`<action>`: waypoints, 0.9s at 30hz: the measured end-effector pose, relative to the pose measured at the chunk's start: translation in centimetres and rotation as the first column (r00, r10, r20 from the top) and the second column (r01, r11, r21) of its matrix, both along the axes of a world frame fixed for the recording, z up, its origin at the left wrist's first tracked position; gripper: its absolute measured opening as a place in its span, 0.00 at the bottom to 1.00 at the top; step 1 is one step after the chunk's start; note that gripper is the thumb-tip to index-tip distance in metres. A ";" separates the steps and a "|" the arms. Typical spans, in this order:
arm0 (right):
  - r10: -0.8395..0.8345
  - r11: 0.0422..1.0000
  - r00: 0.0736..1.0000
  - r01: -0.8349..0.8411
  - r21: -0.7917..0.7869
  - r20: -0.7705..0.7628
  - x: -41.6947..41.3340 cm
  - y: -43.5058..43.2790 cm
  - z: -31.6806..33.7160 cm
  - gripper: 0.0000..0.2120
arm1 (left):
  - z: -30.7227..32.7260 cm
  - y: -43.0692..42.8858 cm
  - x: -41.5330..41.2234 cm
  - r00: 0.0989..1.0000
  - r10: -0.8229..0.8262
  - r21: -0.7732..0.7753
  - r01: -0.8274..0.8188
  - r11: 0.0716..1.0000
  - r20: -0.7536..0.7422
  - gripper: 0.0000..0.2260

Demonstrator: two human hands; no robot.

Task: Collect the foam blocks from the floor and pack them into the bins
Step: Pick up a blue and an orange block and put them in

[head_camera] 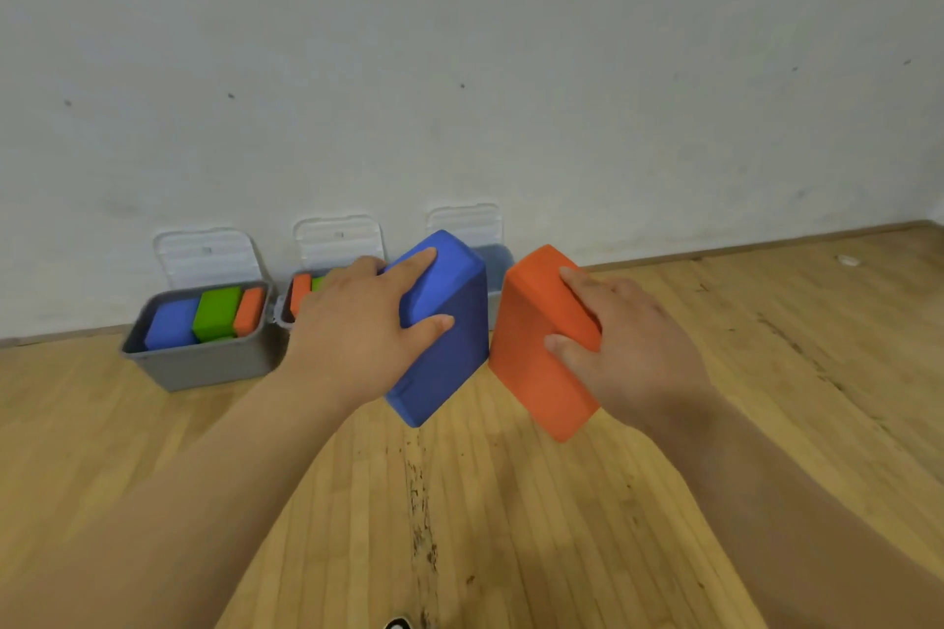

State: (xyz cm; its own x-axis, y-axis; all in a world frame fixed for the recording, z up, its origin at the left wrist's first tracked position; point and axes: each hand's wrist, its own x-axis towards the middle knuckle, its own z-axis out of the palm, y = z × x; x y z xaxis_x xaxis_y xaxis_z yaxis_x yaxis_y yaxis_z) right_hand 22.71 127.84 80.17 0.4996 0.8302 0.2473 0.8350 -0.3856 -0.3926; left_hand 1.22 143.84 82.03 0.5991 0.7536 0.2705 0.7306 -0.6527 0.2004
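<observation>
Looking like a bare indoor rm, prob a home or studio space (can't tell which). Worn wood-plank floor point(511, 526) is running up to a plain scuffed white wall point(562, 41) w/ a thin baseboard point(740, 248). Grey storage bins point(204, 365) are sitting along it, lids point(204, 255) leaning on the wall.

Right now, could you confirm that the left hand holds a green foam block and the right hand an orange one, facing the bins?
Not quite: the head view shows the left hand holding a blue block, not a green one. The right hand does hold an orange block, facing the bins.
</observation>
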 end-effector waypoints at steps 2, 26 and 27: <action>-0.005 1.000 1.000 0.005 -0.006 -0.005 0.5 5.1 -0.2 0.36 | -0.1 5.3 0.4 1.000 -0.010 -0.020 0.010 1.000 -0.016 0.34; 0.092 0.956 0.986 -0.126 -0.265 -0.138 30.5 50.5 -12.8 0.38 | -10.4 48.8 23.6 0.964 0.108 -0.195 -0.157 0.968 -0.243 0.34; 0.104 0.949 0.984 -0.142 -0.281 -0.145 32.8 52.1 -13.0 0.38 | -10.7 50.0 25.3 0.963 0.119 -0.223 -0.174 0.959 -0.240 0.34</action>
